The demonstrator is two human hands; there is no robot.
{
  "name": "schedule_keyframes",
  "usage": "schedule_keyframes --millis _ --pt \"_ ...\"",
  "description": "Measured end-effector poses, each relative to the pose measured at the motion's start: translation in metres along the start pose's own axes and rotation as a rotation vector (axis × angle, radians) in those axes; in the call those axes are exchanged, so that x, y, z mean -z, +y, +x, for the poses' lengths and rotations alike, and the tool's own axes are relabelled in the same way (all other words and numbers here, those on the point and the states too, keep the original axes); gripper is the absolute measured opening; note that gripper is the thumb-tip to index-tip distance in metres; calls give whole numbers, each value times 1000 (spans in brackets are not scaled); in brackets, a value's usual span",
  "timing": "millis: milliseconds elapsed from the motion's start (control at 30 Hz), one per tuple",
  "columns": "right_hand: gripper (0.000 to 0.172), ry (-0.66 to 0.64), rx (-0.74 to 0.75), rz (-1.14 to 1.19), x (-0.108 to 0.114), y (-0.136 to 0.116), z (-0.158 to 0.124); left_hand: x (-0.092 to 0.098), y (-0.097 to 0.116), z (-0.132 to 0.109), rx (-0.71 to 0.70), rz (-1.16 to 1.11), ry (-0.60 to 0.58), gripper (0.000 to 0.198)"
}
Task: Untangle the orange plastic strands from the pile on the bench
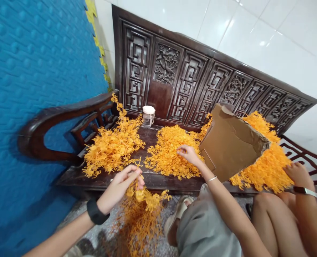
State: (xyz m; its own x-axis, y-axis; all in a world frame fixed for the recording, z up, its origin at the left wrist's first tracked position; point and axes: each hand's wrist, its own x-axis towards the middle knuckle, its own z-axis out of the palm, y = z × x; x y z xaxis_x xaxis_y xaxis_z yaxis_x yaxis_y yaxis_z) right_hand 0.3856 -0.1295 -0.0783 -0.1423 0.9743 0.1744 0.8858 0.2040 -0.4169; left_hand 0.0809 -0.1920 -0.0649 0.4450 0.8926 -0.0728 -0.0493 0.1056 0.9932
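- Head view: pinching a thin orange plastic sprig (137, 168) between thumb and closed fingers of the left hand (121, 186), just off the front edge of the dark carved wooden worktop (150, 135) and above a hanging bunch of orange sprigs (143, 212).
- Resting the right hand (188, 153) on the middle heap of orange plastic sprigs (166, 151), fingers curled downward; impossible to tell whether anything is gripped.
- Probably risking a drop: holding so lightly over the floor, with the branches snagging on the bunch below.
- Likely risking a spill: tugging tangled pieces from the middle heap and dragging a clump over the front edge.
- Crowding the tipped brown cardboard box (228, 146), with a co-worker's hand (297, 174) at the right-hand orange heap (267, 167); possibly bumping arms.
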Motion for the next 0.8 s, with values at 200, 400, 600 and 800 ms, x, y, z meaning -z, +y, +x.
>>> schedule_keyframes --millis 200,400,600,800 --pt "24 -231 201 253 2 -54 -13 6 -4 4 56 -54 40 35" --pt "13 -346 -14 147 2 -26 -7 12 -6 0 71 -28 46 38" --pt "20 -546 -27 286 -3 -33 -11 14 -7 -1 134 -33 97 43" --pt "40 -675 124 557 -23 -102 -30 11 -10 1 126 16 34 42"
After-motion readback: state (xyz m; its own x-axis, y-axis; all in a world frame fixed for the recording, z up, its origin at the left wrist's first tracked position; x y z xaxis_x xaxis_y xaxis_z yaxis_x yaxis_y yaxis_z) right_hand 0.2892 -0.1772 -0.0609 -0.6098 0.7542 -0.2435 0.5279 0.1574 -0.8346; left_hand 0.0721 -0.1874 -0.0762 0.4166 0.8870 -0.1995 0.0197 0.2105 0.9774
